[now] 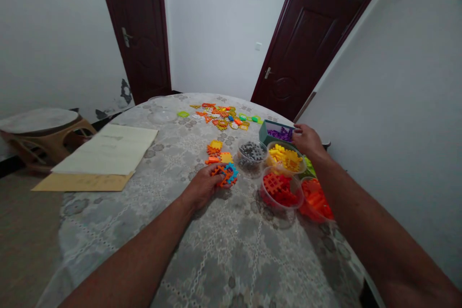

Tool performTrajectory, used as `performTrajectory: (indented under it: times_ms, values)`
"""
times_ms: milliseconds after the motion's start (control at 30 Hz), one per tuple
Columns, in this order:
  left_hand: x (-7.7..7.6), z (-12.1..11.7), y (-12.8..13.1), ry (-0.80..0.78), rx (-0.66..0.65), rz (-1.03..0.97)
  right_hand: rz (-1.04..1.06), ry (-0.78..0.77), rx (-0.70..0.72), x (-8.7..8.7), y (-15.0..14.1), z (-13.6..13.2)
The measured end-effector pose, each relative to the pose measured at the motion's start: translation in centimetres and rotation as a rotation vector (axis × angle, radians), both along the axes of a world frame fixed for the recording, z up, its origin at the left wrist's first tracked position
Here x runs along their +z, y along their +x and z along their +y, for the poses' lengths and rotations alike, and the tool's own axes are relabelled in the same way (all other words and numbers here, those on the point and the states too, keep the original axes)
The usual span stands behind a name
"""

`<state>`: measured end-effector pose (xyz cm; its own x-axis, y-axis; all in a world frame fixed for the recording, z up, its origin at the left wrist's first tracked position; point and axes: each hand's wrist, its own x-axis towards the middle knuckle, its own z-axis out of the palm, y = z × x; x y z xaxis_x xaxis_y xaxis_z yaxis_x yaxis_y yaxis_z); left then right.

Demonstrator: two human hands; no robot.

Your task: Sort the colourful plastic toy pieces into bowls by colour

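Note:
My left hand (204, 186) is closed around a joined piece of orange and blue plastic interlocking blocks (228, 174), just above the table. Beyond it lie joined orange and yellow blocks (215, 147). My right hand (308, 140) reaches to the right end of a dark green box (264, 135) that contains purple blocks (279, 134). Its fingers are bent together at the box's edge; whatever they grip is too small to make out.
Clear tubs hold grey blocks (252, 150), yellow blocks (285, 158), red blocks (279, 187) and orange-red blocks (317, 199). Green pieces (309, 167) show beside my right forearm. Mixed loose pieces (222, 115) lie at the back. White paper (108, 149) overhangs the table's left edge near a stool (43, 120).

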<state>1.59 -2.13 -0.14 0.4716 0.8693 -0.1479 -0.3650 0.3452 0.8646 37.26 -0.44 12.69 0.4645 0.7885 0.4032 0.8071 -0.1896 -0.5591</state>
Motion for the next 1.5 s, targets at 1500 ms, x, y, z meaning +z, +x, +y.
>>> performTrajectory:
  times_ms: [1500]
  values:
    - [0.3, -0.9, 0.0, 0.202, -0.148, 0.246, -0.646, -0.563, 0.085, 1.6, 1.0, 2.4]
